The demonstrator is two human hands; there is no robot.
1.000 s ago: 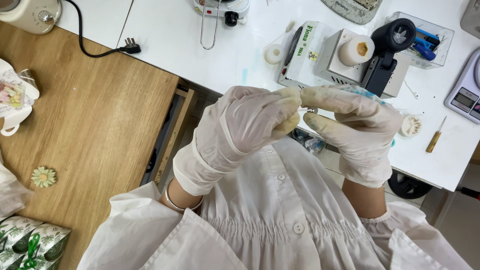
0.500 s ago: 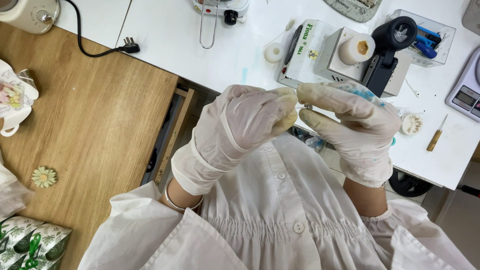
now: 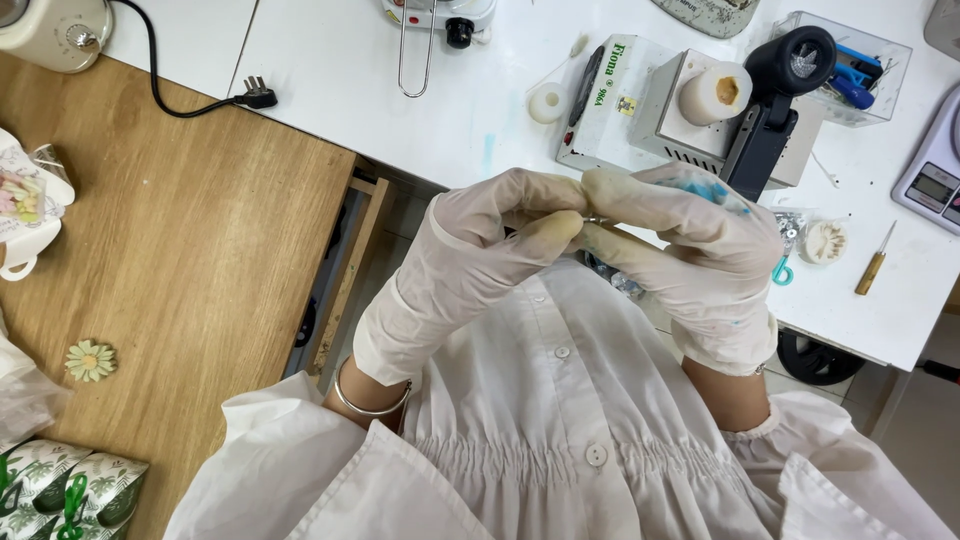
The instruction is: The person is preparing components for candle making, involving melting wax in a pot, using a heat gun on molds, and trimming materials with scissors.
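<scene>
Both hands wear thin white gloves and meet in front of my chest, above a white buttoned coat. My left hand [image 3: 480,250] and my right hand [image 3: 680,240] pinch a tiny metal part [image 3: 592,218] between thumbs and forefingers; only a sliver of it shows. Blue stains mark the back of the right glove. The fingertips of the two hands touch each other.
A white table [image 3: 400,130] carries a grey box device [image 3: 640,110] with a black handle, a cream cup-shaped piece [image 3: 712,95], a small white ring [image 3: 547,102], a scale [image 3: 935,170] and a small screwdriver [image 3: 872,265]. A wooden table [image 3: 170,250] at left holds a daisy ornament [image 3: 90,360].
The hands have drawn slightly closer together, fingertips pressing around the small part. Nothing else has moved.
</scene>
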